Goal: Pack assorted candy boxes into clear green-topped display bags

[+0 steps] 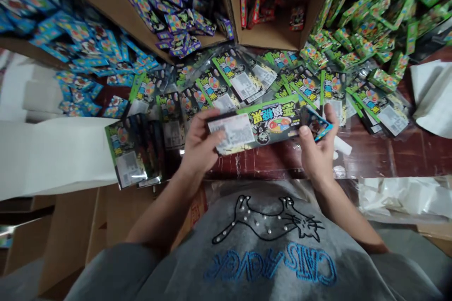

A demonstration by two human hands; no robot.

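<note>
Flat black-and-green printed plastic pouch [275, 122] held over glossy dark-red table [261, 165].
Left end is pinched by left hand [201, 143], right end and small shiny blue packet [318, 125] by right hand [318, 153], apparently for steadiness.

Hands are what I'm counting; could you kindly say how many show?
2: the left hand at the left end of the bag, the right hand at its other end, holding a blue packet.

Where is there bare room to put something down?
On the table: one strip between the left hand and right hand, below the held pouch; another right of the white scrap. Behind, loose pouches and green packets crowd it.
</note>
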